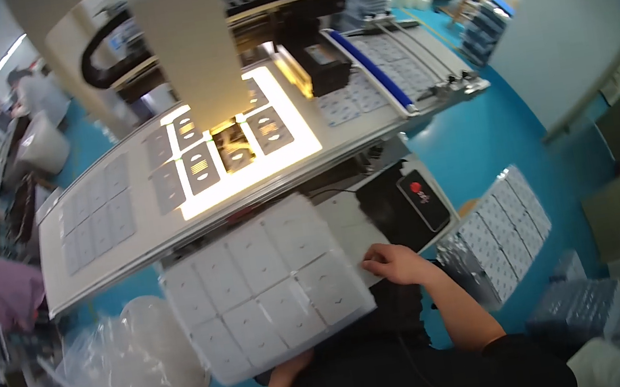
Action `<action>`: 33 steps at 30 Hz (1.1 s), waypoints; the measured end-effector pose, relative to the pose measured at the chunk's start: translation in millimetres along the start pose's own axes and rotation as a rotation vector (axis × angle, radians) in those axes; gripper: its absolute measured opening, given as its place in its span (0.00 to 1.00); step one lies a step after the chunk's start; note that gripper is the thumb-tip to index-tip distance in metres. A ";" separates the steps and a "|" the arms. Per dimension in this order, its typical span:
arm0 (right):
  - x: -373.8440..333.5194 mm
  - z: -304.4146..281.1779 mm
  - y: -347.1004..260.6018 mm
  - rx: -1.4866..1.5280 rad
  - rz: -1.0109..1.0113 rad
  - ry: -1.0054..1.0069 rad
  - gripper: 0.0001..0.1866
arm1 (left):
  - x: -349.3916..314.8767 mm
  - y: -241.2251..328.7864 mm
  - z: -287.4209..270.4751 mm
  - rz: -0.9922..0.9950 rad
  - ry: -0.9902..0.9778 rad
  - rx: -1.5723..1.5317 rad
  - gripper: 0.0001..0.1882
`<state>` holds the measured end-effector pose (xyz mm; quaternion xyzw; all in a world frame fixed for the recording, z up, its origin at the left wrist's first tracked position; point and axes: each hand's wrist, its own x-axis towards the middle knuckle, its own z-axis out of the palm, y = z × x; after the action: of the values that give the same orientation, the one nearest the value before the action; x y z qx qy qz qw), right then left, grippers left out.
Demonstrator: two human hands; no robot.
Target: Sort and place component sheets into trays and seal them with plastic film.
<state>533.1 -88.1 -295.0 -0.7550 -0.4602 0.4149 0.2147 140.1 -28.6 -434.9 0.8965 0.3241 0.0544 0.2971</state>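
Observation:
A pale blister tray with two rows of shallow rectangular pockets tilts in front of me, flat cards or plates seeming to lie in them. My left hand grips it from beneath at the near edge, its fingers hidden under it. Just off the tray's right edge is my right hand, fingers bent and drawn together. Whatever they might pinch is too small to make out. Past the tray, dark rectangular pieces lie on a brightly lit panel under a machine column.
A white worktable carries the machine and another grey tray. To the right are a black phone-like device and stacked filled trays. Clear plastic bags bulge at lower left. A person in purple is far left.

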 end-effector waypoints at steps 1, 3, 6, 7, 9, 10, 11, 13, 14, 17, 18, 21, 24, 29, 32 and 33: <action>-3.1 -1.0 -1.9 0.024 0.046 0.029 0.20 | 2.3 25.6 -17.8 -0.058 -0.022 -0.169 0.30; -8.0 -3.9 -12.8 0.001 0.021 0.039 0.19 | -9.0 54.8 -46.6 -0.138 -0.013 -0.329 0.30; -11.0 -1.2 -12.5 0.019 0.017 0.069 0.20 | -23.6 97.6 -96.2 -0.295 -0.318 -0.735 0.24; -12.1 0.5 -14.8 -0.011 0.007 0.104 0.20 | -11.3 127.8 -137.5 -0.121 -0.427 -0.791 0.25; -12.9 2.8 -13.0 -0.038 0.010 0.138 0.20 | 15.0 155.0 -169.7 0.050 -0.508 -0.840 0.26; -11.5 3.1 -13.6 -0.043 -0.018 0.123 0.20 | 25.7 162.8 -174.6 0.171 -0.554 -0.867 0.27; -10.3 3.8 -15.0 -0.073 -0.019 0.129 0.20 | 34.1 169.9 -175.9 0.294 -0.601 -0.891 0.28; -10.3 4.2 -12.9 -0.077 -0.020 0.139 0.20 | 52.3 189.7 -167.1 0.288 -0.374 -0.689 0.28; -10.8 5.1 -14.6 -0.082 -0.026 0.132 0.20 | 61.5 197.7 -161.1 0.286 -0.175 -0.489 0.29; -12.4 6.6 -15.8 -0.053 -0.025 0.125 0.20 | 85.4 204.5 -149.3 0.417 0.190 0.022 0.27; -11.0 9.6 -12.3 -0.015 -0.050 0.134 0.19 | 87.9 202.4 -146.6 0.410 0.196 0.020 0.27; -14.1 11.1 -17.3 -0.001 -0.073 0.133 0.19 | 90.8 192.6 -141.4 0.418 0.131 0.166 0.24; -10.0 14.9 -15.7 -0.035 -0.092 0.132 0.19 | 87.4 182.0 -134.3 0.404 0.161 0.142 0.23; -2.6 19.8 24.4 -0.027 -0.133 0.180 0.16 | 97.3 176.3 -117.4 0.479 0.139 -0.045 0.21; 1.6 11.4 28.4 -0.011 -0.164 0.045 0.12 | 101.8 181.2 -132.9 0.513 0.190 -0.051 0.20; -0.3 10.9 19.6 0.014 -0.127 0.050 0.11 | 101.4 182.3 -136.5 0.550 0.164 -0.073 0.20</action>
<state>534.1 -98.5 -314.8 -0.7328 -0.4989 0.3847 0.2572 280.1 -10.3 -229.4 0.9320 0.0896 0.2170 0.2763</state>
